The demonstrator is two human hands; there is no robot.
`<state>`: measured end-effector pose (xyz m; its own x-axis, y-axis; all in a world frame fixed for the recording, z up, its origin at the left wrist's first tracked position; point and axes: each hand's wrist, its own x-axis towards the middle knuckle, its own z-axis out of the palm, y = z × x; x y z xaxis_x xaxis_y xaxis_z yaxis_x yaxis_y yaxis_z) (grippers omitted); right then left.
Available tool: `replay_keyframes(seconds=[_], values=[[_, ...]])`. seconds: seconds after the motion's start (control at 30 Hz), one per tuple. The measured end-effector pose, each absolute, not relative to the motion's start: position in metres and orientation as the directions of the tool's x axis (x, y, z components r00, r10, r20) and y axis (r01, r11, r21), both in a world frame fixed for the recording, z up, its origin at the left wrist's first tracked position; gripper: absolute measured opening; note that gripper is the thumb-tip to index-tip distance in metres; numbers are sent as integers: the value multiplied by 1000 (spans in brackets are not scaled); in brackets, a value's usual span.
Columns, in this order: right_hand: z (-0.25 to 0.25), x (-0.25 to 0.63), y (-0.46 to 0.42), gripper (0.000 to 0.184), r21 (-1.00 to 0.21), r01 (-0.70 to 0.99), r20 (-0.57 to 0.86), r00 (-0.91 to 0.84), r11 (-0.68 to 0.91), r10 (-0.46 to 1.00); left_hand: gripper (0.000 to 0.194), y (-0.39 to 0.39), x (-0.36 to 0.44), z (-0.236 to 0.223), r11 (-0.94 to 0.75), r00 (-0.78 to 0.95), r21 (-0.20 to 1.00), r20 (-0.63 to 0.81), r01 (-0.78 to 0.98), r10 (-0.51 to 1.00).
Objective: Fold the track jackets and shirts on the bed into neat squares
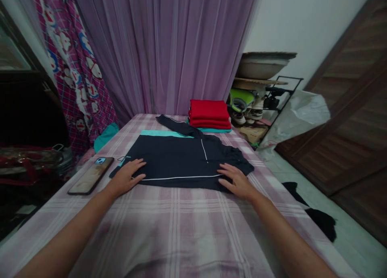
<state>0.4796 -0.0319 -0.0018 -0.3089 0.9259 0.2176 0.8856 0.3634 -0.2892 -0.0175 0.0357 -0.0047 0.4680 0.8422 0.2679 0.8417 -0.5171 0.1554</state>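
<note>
A dark navy jacket [172, 157] with white piping and a turquoise band along its far side lies flat, its near side folded inward. One sleeve [173, 124] stretches away toward the far left. My left hand [128, 175] rests on the garment's left end, fingers spread. On the right end, near the bunched collar [238, 155], my right hand [236, 180] lies with its fingers apart. Both palms face down on the cloth and neither hand grips it.
Folded red clothes [209, 110] are stacked at the far end of the plaid-covered surface [181, 229]. A phone [90, 176] lies left of the jacket. Purple curtains [181, 48] hang behind. To the right stands a rack [260, 84] with basins and shoes; dark cloth [320, 221] lies on the floor.
</note>
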Motion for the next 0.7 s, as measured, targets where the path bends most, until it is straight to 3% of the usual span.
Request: replay_keyframes(seconds=[0.17, 0.3, 0.5, 0.7], values=[[-10, 499, -59, 58, -122, 901, 149, -398, 416, 905, 55, 15, -46, 10, -600, 592, 53, 120, 798, 797], [-14, 497, -42, 50, -46, 914, 227, -383, 402, 896, 44, 12, -36, 23, -612, 613, -34, 86, 790, 785], [-15, 492, -31, 43, -80, 923, 298, -337, 375, 893, 33, -4, -35, 26, -555, 565, -109, 112, 825, 817], [-18, 495, -42, 47, -112, 913, 222, -362, 392, 905, 45, -7, -45, 17, -526, 528, -63, 196, 848, 827]])
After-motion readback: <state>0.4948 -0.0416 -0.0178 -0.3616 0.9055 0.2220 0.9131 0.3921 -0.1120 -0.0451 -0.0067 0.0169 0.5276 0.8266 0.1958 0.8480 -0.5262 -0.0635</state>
